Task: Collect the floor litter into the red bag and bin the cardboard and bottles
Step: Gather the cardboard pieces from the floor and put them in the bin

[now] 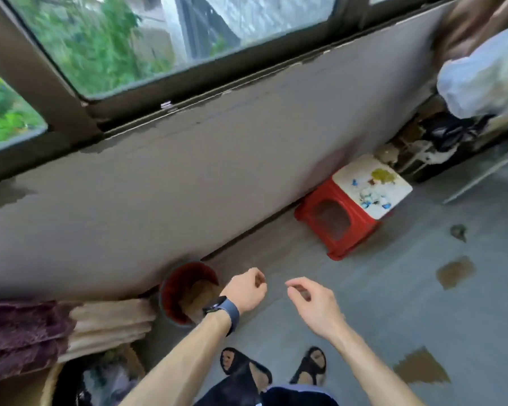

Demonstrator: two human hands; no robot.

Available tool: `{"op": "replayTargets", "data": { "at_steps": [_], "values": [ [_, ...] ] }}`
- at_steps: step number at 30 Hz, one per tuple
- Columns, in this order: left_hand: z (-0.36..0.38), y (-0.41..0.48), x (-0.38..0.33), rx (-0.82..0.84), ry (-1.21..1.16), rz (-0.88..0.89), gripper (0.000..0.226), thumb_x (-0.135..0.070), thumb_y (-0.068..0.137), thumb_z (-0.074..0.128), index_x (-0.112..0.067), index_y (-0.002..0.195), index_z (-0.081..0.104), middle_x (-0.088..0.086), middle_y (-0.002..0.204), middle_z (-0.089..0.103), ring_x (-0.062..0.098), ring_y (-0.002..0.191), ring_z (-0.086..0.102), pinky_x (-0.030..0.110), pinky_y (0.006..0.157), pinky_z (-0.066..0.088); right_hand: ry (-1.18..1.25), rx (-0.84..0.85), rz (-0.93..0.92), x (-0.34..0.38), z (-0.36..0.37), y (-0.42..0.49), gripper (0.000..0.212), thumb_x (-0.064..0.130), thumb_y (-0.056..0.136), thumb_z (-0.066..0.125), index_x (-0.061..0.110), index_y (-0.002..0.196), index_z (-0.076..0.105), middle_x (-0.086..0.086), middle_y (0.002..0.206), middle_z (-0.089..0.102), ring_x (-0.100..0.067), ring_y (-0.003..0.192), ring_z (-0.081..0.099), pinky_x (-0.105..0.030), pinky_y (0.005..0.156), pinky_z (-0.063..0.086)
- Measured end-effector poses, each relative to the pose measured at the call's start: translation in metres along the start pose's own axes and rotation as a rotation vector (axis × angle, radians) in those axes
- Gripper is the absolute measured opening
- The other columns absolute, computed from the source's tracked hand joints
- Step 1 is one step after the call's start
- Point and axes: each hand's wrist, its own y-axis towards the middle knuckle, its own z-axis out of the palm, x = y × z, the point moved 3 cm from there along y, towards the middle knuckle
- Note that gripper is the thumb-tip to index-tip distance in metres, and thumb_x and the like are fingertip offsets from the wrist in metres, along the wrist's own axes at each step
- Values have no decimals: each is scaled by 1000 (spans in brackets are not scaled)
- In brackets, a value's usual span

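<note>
Ahead of you a grey painted wall (188, 171) runs under a dark-framed window (159, 30) with green foliage behind the glass. A red plastic stool with a white patterned top (339, 227) stands on the grey floor (379, 303) against that wall. To your left, a purple plush fabric (21, 332) lies beside folded beige cloth (109, 323). A white bundle (481, 80) sits at upper right.

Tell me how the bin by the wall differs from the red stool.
The bin is round and open-topped, while the stool is square with a white printed top. The bin holds brown cardboard, whereas the stool's side is an empty cutout. Both show red and stand on the floor against the wall.
</note>
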Motion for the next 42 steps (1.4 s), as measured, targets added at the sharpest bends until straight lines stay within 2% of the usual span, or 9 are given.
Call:
{"op": "replayTargets", "data": {
  "at_steps": [3, 7, 10, 14, 20, 28, 35, 39, 42],
  "values": [
    [35, -8, -56, 61, 101, 111, 25, -34, 95, 49, -24, 115, 60, -6, 116, 70, 17, 111, 63, 26, 95, 47, 43, -125, 77, -53, -35, -45, 11, 38, 94, 62, 44, 101, 67, 21, 93, 70, 8, 83, 62, -13, 74, 44],
    [105, -26, -127, 176, 218, 197, 22, -37, 87, 51, -29, 105, 61, -9, 104, 72, 16, 100, 66, 28, 89, 52, 177, -269, 201, -142, -74, -117, 10, 32, 93, 66, 41, 98, 67, 24, 92, 71, 10, 83, 65, -19, 83, 50],
    [171, -46, -181, 245, 290, 267, 19, -38, 82, 50, -32, 97, 60, -10, 97, 72, 15, 93, 67, 27, 83, 54, 264, -352, 297, -214, -101, -177, 11, 31, 92, 68, 42, 94, 65, 24, 88, 72, 14, 82, 64, -17, 84, 52],
    [260, -73, -237, 308, 382, 329, 19, -33, 86, 53, -27, 102, 63, -5, 101, 72, 18, 97, 67, 26, 84, 52, 343, -446, 389, -300, -133, -247, 19, 29, 92, 70, 47, 90, 63, 21, 88, 73, 13, 83, 65, -10, 81, 50],
    [351, -92, -301, 391, 464, 347, 24, -33, 88, 54, -29, 109, 63, -3, 108, 70, 18, 97, 66, 26, 84, 53, 413, -530, 479, -391, -187, -307, 12, 32, 91, 68, 41, 100, 66, 21, 92, 71, 6, 85, 66, -25, 85, 53],
    [424, -46, -402, 418, 579, 343, 23, -31, 87, 54, -29, 108, 64, -1, 104, 70, 20, 90, 67, 28, 80, 56, 405, -525, 545, -476, -260, -295, 29, 40, 85, 72, 37, 113, 64, 19, 106, 67, 0, 87, 65, -26, 88, 51],
    [483, 33, -503, 464, 641, 327, 25, -28, 90, 51, -28, 112, 61, 2, 109, 66, 21, 92, 63, 27, 78, 52, 287, -440, 595, -548, -346, -250, 49, 45, 86, 70, 32, 130, 54, 12, 124, 59, -8, 112, 57, -28, 95, 47],
    [514, 75, -563, 474, 692, 321, 24, -33, 86, 50, -34, 108, 59, 2, 110, 66, 23, 94, 64, 32, 84, 54, 205, -416, 637, -593, -393, -215, 54, 50, 86, 66, 34, 135, 49, 10, 131, 56, -12, 122, 49, -29, 96, 45],
    [538, 103, -598, 474, 784, 347, 30, -36, 87, 54, -31, 116, 58, 2, 119, 63, 24, 102, 62, 33, 88, 52, 166, -364, 667, -626, -416, -190, 60, 51, 87, 63, 33, 141, 43, 9, 139, 49, -16, 128, 44, -32, 98, 45]
  ]
}}
